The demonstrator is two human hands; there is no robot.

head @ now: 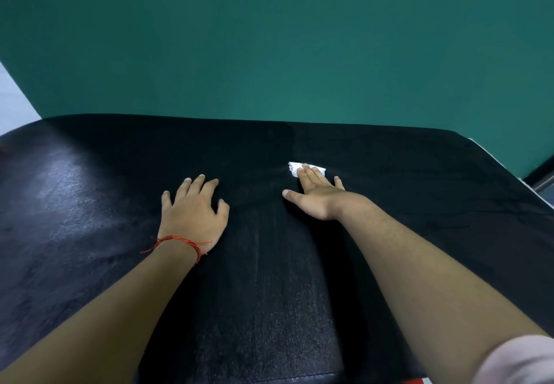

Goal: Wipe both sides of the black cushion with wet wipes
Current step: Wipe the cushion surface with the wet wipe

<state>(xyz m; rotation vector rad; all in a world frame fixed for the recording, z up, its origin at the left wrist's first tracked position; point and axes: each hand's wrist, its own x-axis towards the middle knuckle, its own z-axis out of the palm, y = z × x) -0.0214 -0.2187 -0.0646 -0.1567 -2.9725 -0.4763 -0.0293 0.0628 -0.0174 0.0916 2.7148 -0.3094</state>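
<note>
- Two bare hands lie palm-down on one large flat black cushion with a grained, leather-like skin. It fills the lower half of the view, and its far edge runs along 12 o'clock.
- Black cushion, surface: a pale sheen shows toward 9 o'clock, and faint streaks run through the middle between the two forearms.
- Left hand: at about 10 o'clock from the cushion's middle. Its fingers are spread apart and slightly bent, with the tips touching the cushion. It holds nothing.
- Thin red thread bracelet: tied round the left wrist, loose ends sticking out.
- Right hand: at about 1 o'clock from the cushion's middle. Three fingers are straight and close together, pressing down on the wipe. The thumb is splayed toward 9 o'clock and the little finger is set apart toward 3 o'clock.
- Small crumpled white wet wipe: flat on the cushion beneath the right fingertips, with its edges showing beyond them at 12 o'clock.
- Plain dark green wall: behind the cushion, filling the upper half of the view.
- Pale sleeve: on the right upper arm, at the 5 o'clock corner.
</note>
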